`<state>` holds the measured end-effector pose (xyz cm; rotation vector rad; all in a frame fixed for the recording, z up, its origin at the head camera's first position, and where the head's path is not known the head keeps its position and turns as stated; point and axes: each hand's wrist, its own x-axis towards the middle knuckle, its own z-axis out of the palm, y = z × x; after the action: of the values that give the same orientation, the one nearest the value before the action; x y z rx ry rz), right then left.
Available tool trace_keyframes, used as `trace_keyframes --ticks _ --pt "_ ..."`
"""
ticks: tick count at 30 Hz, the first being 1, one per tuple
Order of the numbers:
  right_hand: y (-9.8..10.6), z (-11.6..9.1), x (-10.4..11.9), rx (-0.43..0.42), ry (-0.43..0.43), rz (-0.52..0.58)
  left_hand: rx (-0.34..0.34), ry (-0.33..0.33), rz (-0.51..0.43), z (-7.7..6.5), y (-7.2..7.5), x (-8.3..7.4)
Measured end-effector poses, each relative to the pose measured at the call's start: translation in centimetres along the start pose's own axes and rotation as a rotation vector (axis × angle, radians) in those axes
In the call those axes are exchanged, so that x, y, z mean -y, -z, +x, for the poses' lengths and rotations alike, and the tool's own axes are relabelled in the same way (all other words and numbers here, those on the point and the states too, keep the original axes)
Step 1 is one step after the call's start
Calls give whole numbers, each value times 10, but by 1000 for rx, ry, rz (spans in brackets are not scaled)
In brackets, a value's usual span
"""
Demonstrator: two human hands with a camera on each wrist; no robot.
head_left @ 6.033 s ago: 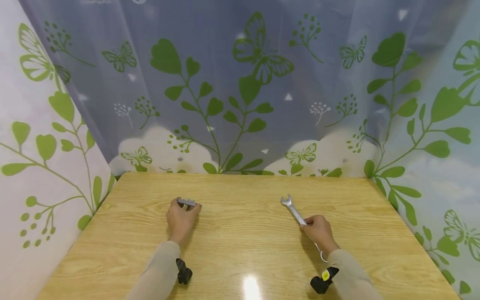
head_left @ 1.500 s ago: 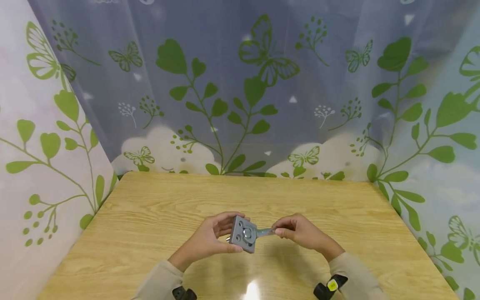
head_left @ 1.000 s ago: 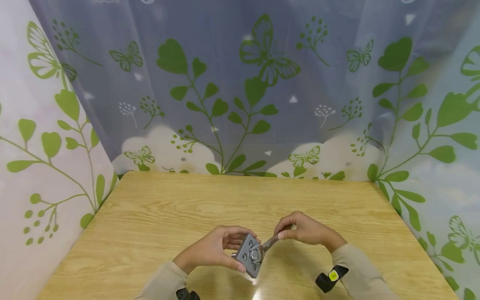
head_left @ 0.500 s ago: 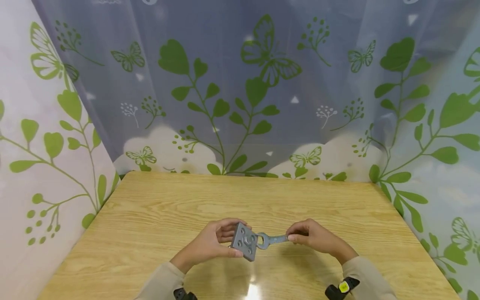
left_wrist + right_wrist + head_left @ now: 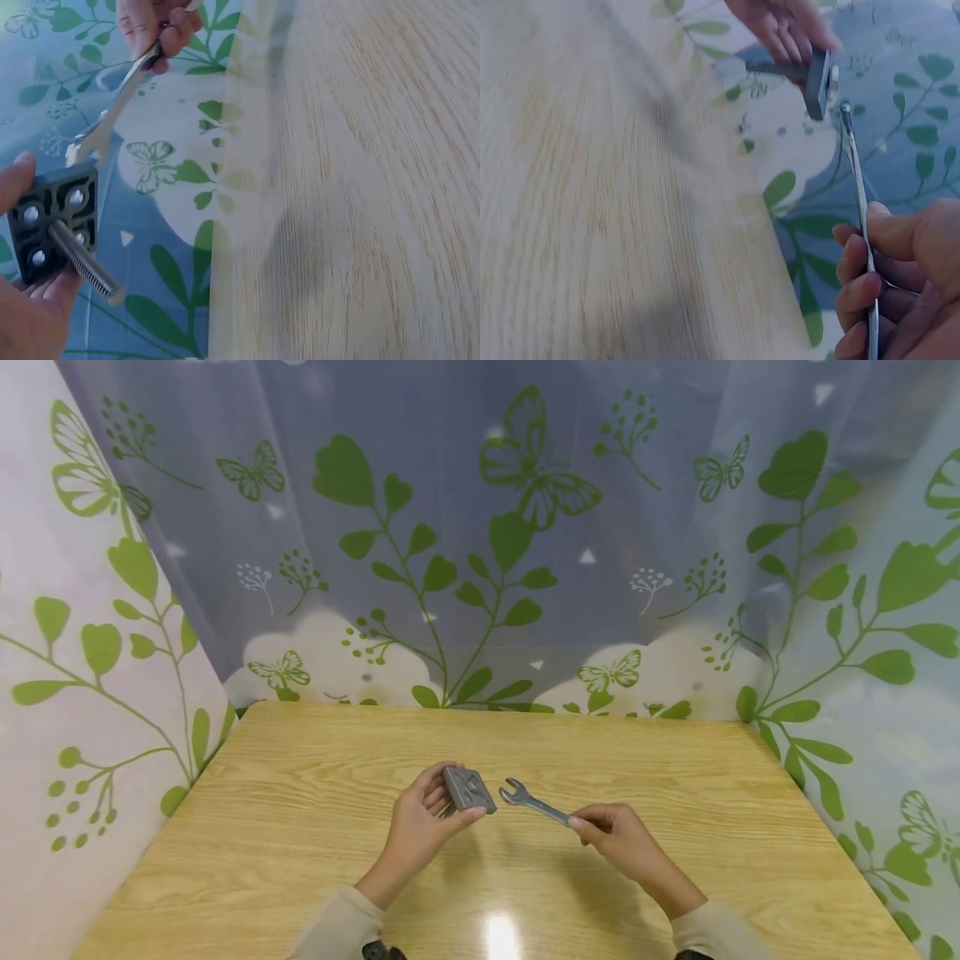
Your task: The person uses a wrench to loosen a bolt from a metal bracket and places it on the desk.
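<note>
A grey square plate (image 5: 470,792) with holes near its corners is tilted in my left hand (image 5: 420,827), thumb on its near edge and fingers behind. Through its middle runs a bolt: the threaded shank (image 5: 84,262) sticks out of the back, and the bolt head (image 5: 834,82) sits on the front. My right hand (image 5: 628,847) pinches a silver wrench (image 5: 542,805) by its handle between thumb and fingers. The wrench's open end (image 5: 513,791) points at the plate's front, a small gap away in the head view. Both things are above the table.
A wood-grain table (image 5: 337,743) lies under both hands, with their shadows on it. Behind it hangs a blue-grey curtain (image 5: 435,410) printed with green leaves and butterflies. Similar printed cloth (image 5: 45,735) stands at the sides.
Six seconds ago the hands were far apart; then they came together, the wrench at the bolt head. Since half a second ago the plate has moved up and left, and the wrench has turned.
</note>
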<state>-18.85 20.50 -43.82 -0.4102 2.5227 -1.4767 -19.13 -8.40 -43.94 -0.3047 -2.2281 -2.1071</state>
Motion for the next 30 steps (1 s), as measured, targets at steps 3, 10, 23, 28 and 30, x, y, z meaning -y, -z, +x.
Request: trace_keyframes --ticks 3,10,23,28,30 --pt "-7 -2 8 -14 2 11 -49 -18 2 1 -2 0" --pt "-20 -6 21 -25 4 59 -92 -46 -34 -2 -6 -2" --pt "-30 -6 34 -45 -10 88 -81 -89 -44 -6 -11 -5" --pt "-33 -5 35 -53 -12 99 -83 -112 -33 -6 -13 -3" --pt "-34 -5 34 -55 -20 104 -88 -135 -14 -6 -14 -3"
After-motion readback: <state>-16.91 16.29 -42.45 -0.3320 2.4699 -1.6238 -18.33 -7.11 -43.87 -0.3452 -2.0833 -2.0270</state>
